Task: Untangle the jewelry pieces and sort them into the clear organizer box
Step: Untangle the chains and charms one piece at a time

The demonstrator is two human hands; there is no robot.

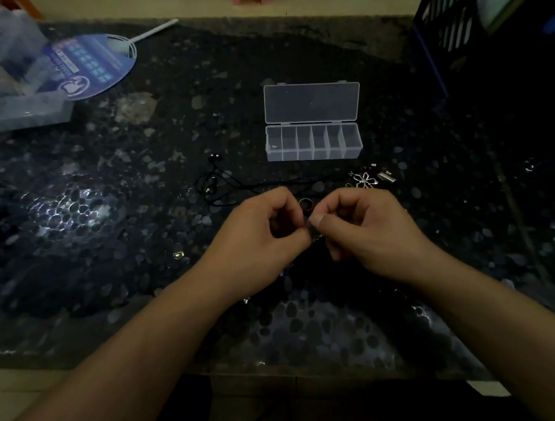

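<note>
My left hand (265,240) and my right hand (366,230) meet above the dark table, and both pinch a small tangled jewelry piece (313,229) between thumb and fingers. A ring (305,204) lies just beyond the fingertips. The clear organizer box (313,142) stands open behind them, its lid (311,102) tipped back and its several compartments look empty. A black cord necklace (217,185) lies to the left. A silver flower pendant (364,179) with small metal bits lies to the right.
A round blue hand fan (92,67) and clear plastic boxes (19,110) sit at the far left. A dark slotted crate (473,22) stands at the far right. A small metal piece (179,255) lies left of my left wrist.
</note>
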